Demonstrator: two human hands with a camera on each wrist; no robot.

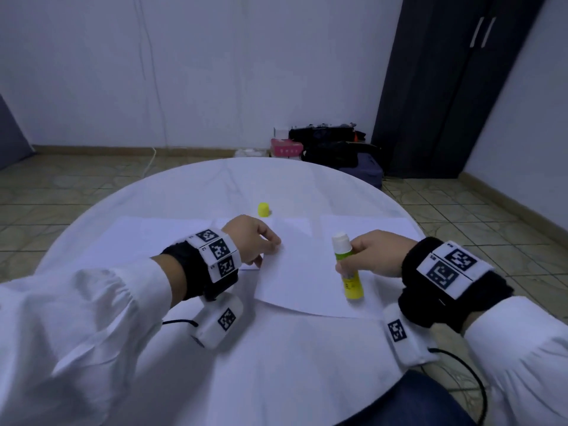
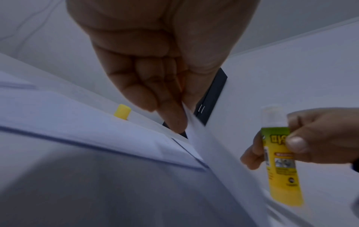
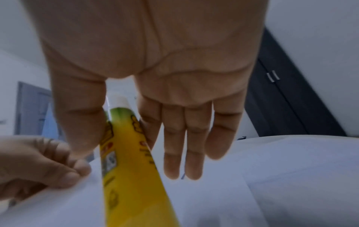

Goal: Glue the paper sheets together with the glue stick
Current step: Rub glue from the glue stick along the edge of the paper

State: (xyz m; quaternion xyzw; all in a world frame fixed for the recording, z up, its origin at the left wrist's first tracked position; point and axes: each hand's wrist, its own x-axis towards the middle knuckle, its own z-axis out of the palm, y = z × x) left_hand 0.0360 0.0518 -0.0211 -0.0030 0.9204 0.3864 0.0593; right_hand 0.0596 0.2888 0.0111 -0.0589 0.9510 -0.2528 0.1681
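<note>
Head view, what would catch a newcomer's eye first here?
The yellow glue stick, uncapped with its white tip up, stands out in the right hand above the middle paper sheet. The left hand pinches that sheet's left edge and lifts it. Beyond the hands, the yellow cap stands alone on the round white table.

Left hand (image 1: pixel 250 238) pinching, right hand (image 1: pixel 373 253) gripping
</note>
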